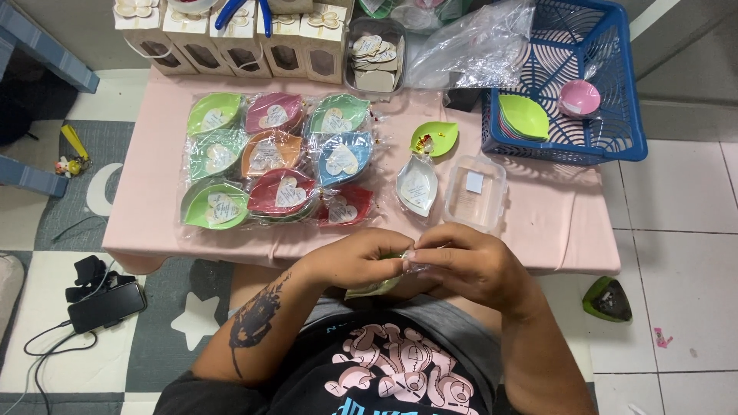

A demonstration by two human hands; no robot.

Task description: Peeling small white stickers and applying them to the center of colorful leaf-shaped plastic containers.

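My left hand and my right hand meet at the near edge of a low pink table. Together they pinch a green leaf-shaped dish in a clear plastic wrapper, mostly hidden under my fingers. Just beyond my hands lie a white leaf-shaped dish and a clear plastic box. A small green leaf dish with sweets in it sits farther back.
Several wrapped coloured leaf dishes cover the table's left half. A blue basket with green dishes and a pink bowl stands back right. Small gift boxes, a tub of heart tags and a plastic bag line the back. A phone lies on the floor.
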